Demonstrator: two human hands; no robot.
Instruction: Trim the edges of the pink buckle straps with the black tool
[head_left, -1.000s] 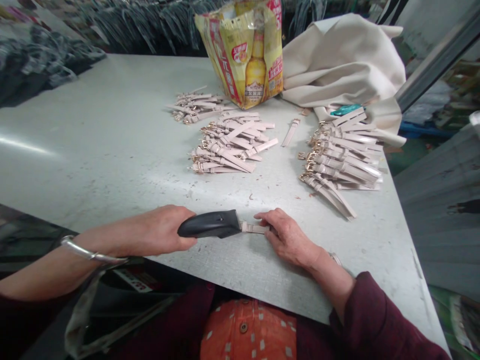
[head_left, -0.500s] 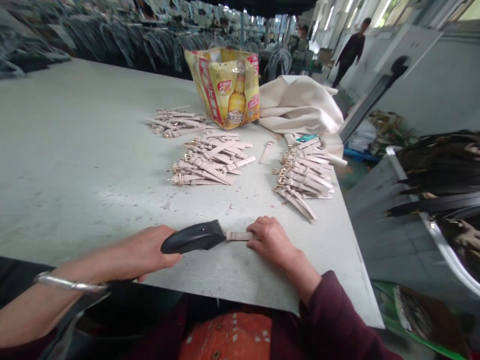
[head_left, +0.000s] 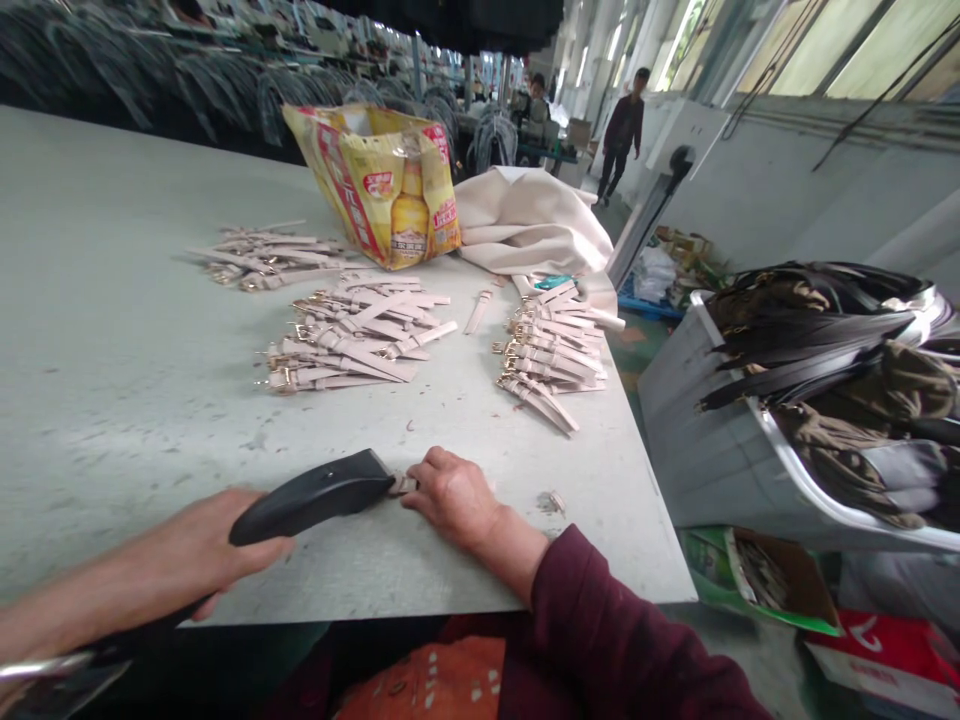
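Note:
My left hand point(head_left: 236, 540) is wrapped round a black clipper-like hand tool point(head_left: 315, 497), its wide end pointing right. Just off the table surface, that end meets the tip of a short pale pink strap point(head_left: 403, 485). My right hand point(head_left: 455, 497) pinches this strap and covers most of it. To the right of that hand is a small blurred piece point(head_left: 553, 502) with a metallic glint. Beyond my hands lie a middle pile of buckled straps point(head_left: 352, 335), a right pile of straps point(head_left: 553, 350) and a single strap point(head_left: 478, 312) between them.
A far-left strap pile point(head_left: 270, 258) lies near a yellow beer-print bag point(head_left: 375, 185). Cream material point(head_left: 536, 220) is heaped at the table's point(head_left: 150, 400) back right. Off the right edge stands a grey bin point(head_left: 690, 430) of dark straps. A person point(head_left: 624, 130) is in the aisle.
The view has turned right, so the table things sit further left. The strap shows less between tool and right hand. A small glinting piece now shows right of that hand.

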